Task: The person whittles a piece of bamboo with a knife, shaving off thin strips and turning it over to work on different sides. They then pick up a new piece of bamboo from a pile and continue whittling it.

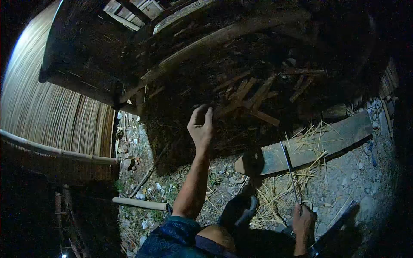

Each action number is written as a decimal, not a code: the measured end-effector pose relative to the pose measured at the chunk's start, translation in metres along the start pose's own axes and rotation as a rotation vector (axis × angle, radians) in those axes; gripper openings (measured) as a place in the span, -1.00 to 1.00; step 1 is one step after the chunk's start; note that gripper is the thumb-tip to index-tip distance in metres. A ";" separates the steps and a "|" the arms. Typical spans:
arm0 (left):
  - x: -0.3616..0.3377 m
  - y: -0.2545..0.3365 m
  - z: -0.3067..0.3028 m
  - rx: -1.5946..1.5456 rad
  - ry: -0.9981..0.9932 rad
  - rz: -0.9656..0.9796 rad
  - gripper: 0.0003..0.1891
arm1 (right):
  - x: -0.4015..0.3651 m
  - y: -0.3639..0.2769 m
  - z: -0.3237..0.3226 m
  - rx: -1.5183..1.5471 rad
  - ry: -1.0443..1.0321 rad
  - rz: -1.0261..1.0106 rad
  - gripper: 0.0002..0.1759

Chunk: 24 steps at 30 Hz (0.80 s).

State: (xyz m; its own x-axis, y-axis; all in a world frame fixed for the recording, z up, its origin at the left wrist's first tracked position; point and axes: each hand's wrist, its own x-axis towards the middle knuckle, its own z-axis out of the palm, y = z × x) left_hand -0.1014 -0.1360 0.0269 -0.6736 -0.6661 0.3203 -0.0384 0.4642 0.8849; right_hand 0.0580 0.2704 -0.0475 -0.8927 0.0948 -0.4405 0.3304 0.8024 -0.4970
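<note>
My right hand (303, 223), low on the right, is closed around the handle of a long knife (290, 170). Its narrow blade points up and away, crossing in front of a wooden plank (318, 144) strewn with straw. My left hand (202, 127) is raised at the centre before the dark space under a wooden structure. Its fingers curl in towards the thumb; the fingertips fade into shadow, and anything between them is hidden. More loose straw (273, 198) lies on the ground between my foot and the knife.
Broken wood pieces (258, 92) lie in the dark beyond my left hand. A curved beam (223, 36) spans above them. On the left stands a slatted bamboo wall (56, 107). A pale pole (140, 203) ends beside my left arm. Gravelly ground (344, 180) surrounds the plank.
</note>
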 end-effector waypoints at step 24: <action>-0.100 0.122 0.031 -0.226 -0.790 0.238 -0.77 | 0.007 0.051 0.062 0.341 0.423 -0.072 -0.57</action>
State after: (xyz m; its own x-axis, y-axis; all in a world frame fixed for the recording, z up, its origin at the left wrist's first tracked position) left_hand -0.0616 0.0050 0.0921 -0.9652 0.0755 0.2504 0.2606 0.3567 0.8971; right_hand 0.0877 0.2750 -0.1222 -0.9389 0.3316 -0.0917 0.2812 0.5862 -0.7598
